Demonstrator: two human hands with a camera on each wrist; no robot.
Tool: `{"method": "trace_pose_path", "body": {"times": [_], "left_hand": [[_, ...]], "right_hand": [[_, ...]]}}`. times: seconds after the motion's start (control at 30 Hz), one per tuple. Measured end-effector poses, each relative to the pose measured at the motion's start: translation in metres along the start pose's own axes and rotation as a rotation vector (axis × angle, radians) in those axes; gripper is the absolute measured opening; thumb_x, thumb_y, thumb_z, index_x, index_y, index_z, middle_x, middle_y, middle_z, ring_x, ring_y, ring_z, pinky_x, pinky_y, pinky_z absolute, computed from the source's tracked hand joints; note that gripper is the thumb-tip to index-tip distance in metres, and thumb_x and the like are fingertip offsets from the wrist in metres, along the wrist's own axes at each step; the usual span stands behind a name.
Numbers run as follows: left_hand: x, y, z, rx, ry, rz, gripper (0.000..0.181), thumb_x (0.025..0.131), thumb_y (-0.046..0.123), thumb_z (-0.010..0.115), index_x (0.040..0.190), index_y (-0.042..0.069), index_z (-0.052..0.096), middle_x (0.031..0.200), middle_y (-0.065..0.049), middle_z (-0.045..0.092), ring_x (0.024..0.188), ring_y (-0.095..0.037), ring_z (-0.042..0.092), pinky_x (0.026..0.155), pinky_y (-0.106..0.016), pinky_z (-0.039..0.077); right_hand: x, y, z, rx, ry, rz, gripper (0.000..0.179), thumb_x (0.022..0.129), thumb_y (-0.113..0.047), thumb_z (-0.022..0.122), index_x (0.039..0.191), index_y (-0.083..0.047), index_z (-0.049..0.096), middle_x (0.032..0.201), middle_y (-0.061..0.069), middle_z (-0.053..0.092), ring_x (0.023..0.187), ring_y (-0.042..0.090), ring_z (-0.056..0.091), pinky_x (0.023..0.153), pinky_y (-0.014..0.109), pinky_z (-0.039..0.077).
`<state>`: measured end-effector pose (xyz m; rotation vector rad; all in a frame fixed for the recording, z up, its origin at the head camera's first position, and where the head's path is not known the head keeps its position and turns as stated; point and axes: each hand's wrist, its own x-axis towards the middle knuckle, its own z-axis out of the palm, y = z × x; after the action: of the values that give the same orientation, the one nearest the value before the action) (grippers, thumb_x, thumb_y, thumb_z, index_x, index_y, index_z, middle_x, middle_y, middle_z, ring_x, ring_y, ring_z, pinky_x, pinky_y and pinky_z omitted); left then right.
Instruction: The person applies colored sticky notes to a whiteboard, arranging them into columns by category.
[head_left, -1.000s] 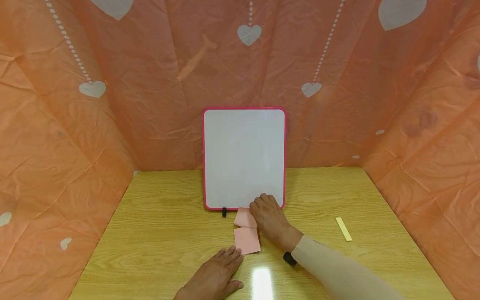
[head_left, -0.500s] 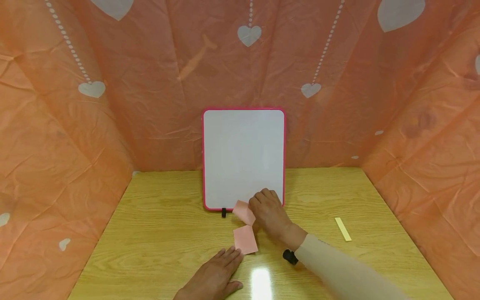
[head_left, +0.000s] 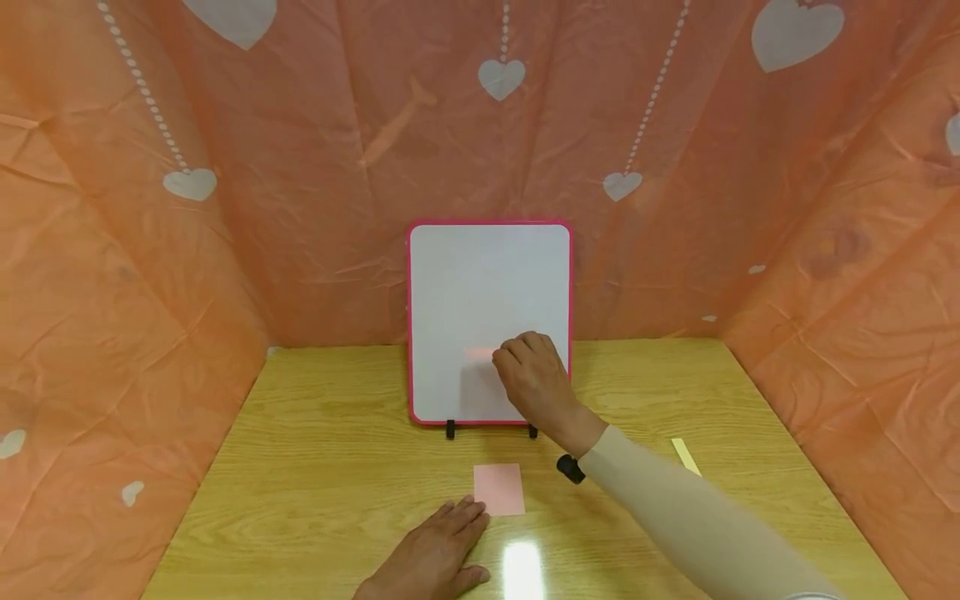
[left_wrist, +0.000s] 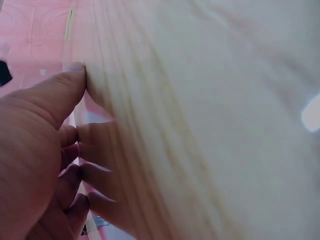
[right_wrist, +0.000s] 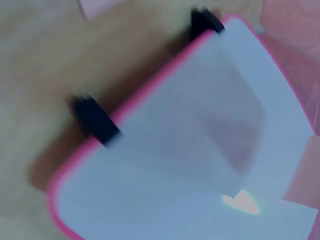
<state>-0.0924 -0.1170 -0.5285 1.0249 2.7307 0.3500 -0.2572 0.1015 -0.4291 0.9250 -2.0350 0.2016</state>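
My right hand (head_left: 534,379) pinches a pink sticky note (head_left: 480,353) in front of the whiteboard (head_left: 487,292). From the head the note looks thin, almost edge-on; part of this held note (right_wrist: 304,172) shows at the right edge of the right wrist view. Below the board, a second pink sticky note (head_left: 499,489) lies on the table. My left hand (head_left: 431,550) lies flat with extended fingers, its fingertips on that note's lower left corner. In the left wrist view the left hand (left_wrist: 35,135) rests on the tabletop.
The pink-framed board stands on black feet (head_left: 450,429) near the back of the wooden table (head_left: 315,467). A yellow strip (head_left: 686,456) lies to the right, partly behind the right sleeve. Orange cloth with white hearts (head_left: 300,208) encloses the back and sides.
My right hand has lifted one pink sticky note off the other and carried it up in front of the board. The left hand has stayed at the lower note, which now lies straighter.
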Motion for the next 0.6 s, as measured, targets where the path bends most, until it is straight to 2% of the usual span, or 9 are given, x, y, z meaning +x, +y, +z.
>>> {"method": "trace_pose_path", "body": {"times": [0.17,0.33,0.6], "left_hand": [[0.002,-0.001,-0.001,0.026,0.017,0.007,0.070,0.102,0.058,0.059,0.153,0.010,0.055,0.160,-0.007,0.052,0.150,-0.025,0.048,0.122,-0.041,0.043],[0.002,-0.002,0.001,0.030,0.031,0.032,0.071,0.102,0.059,0.058,0.152,0.009,0.056,0.160,-0.009,0.052,0.149,-0.026,0.049,0.121,-0.041,0.045],[0.003,-0.005,0.005,0.029,0.073,0.079,0.075,0.105,0.065,0.045,0.147,0.005,0.061,0.153,-0.012,0.059,0.145,-0.028,0.054,0.119,-0.040,0.048]], "right_hand": [[0.031,0.011,0.013,-0.033,0.119,-0.035,0.008,0.095,-0.004,0.076,0.088,-0.003,0.073,0.090,0.008,0.074,0.088,0.027,0.066,0.081,0.039,0.058],[0.051,0.019,0.025,-0.098,0.149,-0.050,0.008,0.096,-0.003,0.074,0.088,-0.002,0.075,0.090,0.008,0.075,0.087,0.026,0.068,0.081,0.038,0.059],[0.070,0.026,0.040,-0.191,0.215,-0.084,0.010,0.093,0.001,0.075,0.084,-0.003,0.076,0.086,0.006,0.073,0.083,0.024,0.068,0.081,0.036,0.062]]}}
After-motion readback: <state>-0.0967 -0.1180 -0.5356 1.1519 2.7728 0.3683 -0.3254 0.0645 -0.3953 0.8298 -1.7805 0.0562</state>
